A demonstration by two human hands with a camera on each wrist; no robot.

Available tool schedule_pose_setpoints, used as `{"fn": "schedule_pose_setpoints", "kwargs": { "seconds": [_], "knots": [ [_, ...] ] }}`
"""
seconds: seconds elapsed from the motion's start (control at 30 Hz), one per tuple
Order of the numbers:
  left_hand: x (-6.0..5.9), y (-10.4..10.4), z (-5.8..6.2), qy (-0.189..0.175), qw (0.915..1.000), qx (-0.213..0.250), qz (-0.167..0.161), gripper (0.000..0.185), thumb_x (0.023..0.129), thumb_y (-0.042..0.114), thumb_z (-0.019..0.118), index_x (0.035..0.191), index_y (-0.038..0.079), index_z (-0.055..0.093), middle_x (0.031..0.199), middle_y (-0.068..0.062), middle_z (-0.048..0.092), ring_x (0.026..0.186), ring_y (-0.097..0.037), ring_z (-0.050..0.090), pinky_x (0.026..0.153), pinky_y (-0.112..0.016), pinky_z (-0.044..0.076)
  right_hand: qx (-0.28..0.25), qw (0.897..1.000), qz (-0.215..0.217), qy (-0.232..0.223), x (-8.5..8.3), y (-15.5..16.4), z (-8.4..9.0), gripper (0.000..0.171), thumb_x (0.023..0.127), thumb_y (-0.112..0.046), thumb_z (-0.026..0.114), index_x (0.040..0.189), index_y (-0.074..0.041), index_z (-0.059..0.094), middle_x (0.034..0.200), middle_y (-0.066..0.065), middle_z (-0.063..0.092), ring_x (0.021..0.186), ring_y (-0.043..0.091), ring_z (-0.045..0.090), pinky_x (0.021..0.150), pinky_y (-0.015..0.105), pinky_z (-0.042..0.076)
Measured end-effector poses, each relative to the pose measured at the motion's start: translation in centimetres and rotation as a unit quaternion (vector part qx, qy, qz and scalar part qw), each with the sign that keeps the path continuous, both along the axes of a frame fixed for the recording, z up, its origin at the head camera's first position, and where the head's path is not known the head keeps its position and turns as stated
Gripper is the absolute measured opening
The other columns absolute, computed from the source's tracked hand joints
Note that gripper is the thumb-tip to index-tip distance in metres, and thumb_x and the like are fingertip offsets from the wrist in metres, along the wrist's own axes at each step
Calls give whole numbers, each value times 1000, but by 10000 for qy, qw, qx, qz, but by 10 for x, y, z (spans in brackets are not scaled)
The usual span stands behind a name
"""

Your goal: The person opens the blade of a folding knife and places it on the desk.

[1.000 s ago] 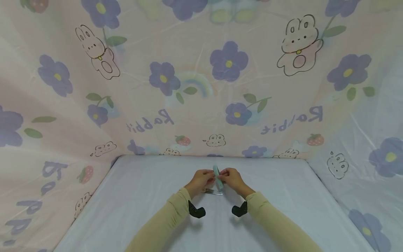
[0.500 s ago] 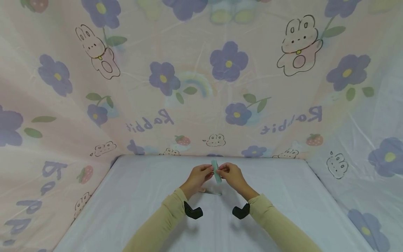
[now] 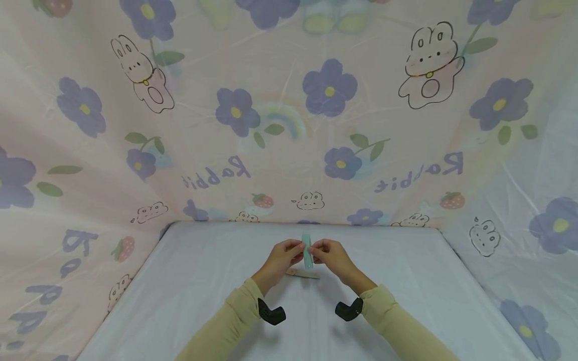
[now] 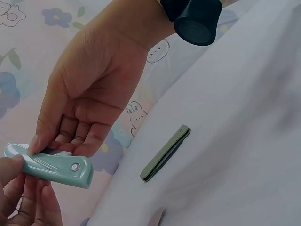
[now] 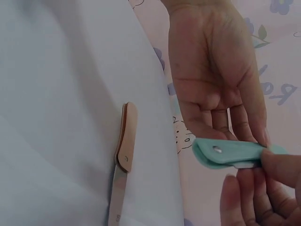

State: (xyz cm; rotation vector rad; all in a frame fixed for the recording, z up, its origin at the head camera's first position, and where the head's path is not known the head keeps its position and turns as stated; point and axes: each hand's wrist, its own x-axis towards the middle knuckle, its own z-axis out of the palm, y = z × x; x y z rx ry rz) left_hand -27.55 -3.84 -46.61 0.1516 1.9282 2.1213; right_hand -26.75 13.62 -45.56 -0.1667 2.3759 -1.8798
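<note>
A teal folding knife (image 3: 307, 251) is held up between both hands, roughly upright in the head view. My left hand (image 3: 277, 260) pinches it from the left with thumb and fingers; my right hand (image 3: 336, 256) pinches the other side. A strip of metal blade shows along the teal handle (image 4: 56, 170) in both wrist views. Below the hands, a knife with a tan handle (image 5: 128, 136) lies unfolded on the table, its blade (image 5: 117, 193) bare. The left wrist view also has a folded olive-green knife (image 4: 164, 153) on the table, hidden in the head view.
A white cloth (image 3: 203, 321) covers the table. Walls of printed fabric (image 3: 289, 150) with flowers and rabbits stand at the back and both sides. Each wrist carries a black camera, such as the one on the left wrist (image 3: 272, 313).
The teal knife has shifted slightly left and turned more upright, its broad side showing more. Both wrists have moved a little apart. The tan-handled knife stays on the table.
</note>
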Motion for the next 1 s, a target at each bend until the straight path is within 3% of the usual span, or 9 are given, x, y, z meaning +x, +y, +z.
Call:
{"fn": "schedule_pose_setpoints", "kwargs": {
  "seconds": [0.27, 0.67, 1.0],
  "knots": [
    [10, 0, -12, -82, 9999, 44, -47, 38, 90, 27, 62, 115, -1, 56, 104, -9, 61, 94, -17, 59, 86, -33, 50, -76, 9996, 203, -196, 14, 1, -8, 29, 89, -25, 64, 98, 2, 60, 86, 9, 64, 78, 20, 64, 76, 37, 54],
    [29, -2, -33, -284, 9986, 390, -217, 36, 92, 22, 61, 113, -5, 53, 103, -10, 61, 92, -17, 59, 89, -39, 48, -369, 9984, 292, -312, 29, 1, -37, 30, 88, -23, 66, 96, 5, 59, 81, 8, 64, 74, 19, 63, 73, 37, 55],
    [34, -7, -44, -504, 9975, 172, -465, 35, 90, 24, 63, 111, -3, 55, 101, -9, 61, 90, -17, 60, 86, -39, 49, -721, 9951, 381, -561, 39, 0, -48, 28, 87, -19, 66, 95, 7, 59, 79, 8, 65, 74, 20, 63, 71, 36, 55]
  ]
}}
